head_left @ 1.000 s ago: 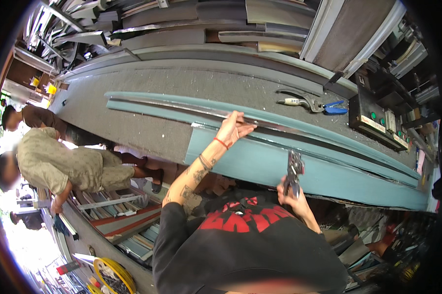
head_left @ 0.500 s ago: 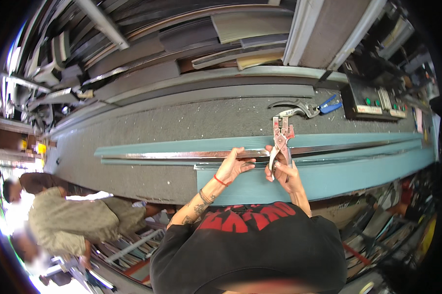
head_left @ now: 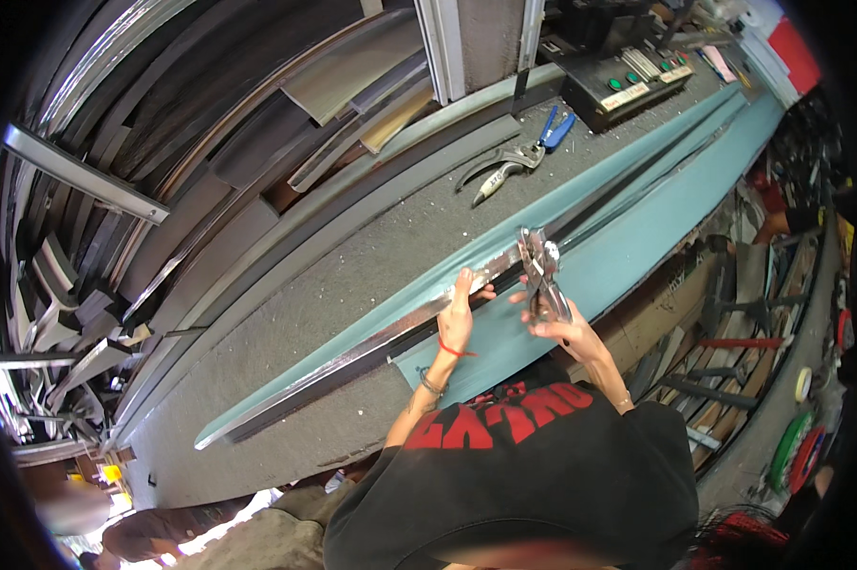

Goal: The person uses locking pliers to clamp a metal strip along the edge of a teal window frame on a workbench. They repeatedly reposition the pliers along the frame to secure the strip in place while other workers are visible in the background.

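A long, shiny metal strip runs diagonally over the grey workbench, from the near left up toward the far right. My left hand grips it near the middle, thumb on top and fingers curled underneath. In my right hand is a pair of metal punch pliers, fingers wrapped around the handles. The jaws of the pliers are at the strip, just right of my left hand; whether they bite on it I cannot tell. Beneath and beside the strip lie long teal panels.
Farther back on the bench lie blue-handled snips and grey-handled pliers. A black control box with green buttons stands at the far right. Shelves of metal strips line the back. Another person is at the lower left.
My view has turned, so the bench now slants up to the right. The strip is tilted more, and the pliers have swung in my right hand. Both hands keep their holds.
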### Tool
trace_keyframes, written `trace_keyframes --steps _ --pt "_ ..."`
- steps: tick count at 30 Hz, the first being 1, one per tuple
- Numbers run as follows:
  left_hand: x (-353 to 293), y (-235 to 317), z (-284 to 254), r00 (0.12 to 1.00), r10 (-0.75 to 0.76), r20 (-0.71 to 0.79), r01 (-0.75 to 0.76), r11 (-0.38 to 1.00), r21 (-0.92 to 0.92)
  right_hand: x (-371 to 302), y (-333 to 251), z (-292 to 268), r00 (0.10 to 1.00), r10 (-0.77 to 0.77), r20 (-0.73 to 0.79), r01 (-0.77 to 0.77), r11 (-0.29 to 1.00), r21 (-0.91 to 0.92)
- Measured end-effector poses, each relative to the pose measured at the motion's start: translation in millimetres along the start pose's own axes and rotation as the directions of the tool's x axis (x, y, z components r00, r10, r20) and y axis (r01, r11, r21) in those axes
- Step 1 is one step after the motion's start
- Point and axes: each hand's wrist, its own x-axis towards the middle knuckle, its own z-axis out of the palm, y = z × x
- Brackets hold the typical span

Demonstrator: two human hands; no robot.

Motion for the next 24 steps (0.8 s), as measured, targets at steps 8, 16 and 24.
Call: trace_keyframes --steps 8,16,24 --pt "-11 30 7 0.981 0.123 0.152 -0.163 0.946 0.28 -49 23 30 0.964 0.159 -0.213 -0.189 0.974 -0.129" --pt "-26 32 11 0.984 0.018 0.175 -0.07 0.953 0.295 -32 18 35 0.983 0.145 -0.109 -0.153 0.986 -0.065" --pt "-28 28 13 0.962 -0.005 0.275 -0.073 0.958 0.276 -22 20 34 0.99 0.141 0.007 -0.14 0.974 0.178"
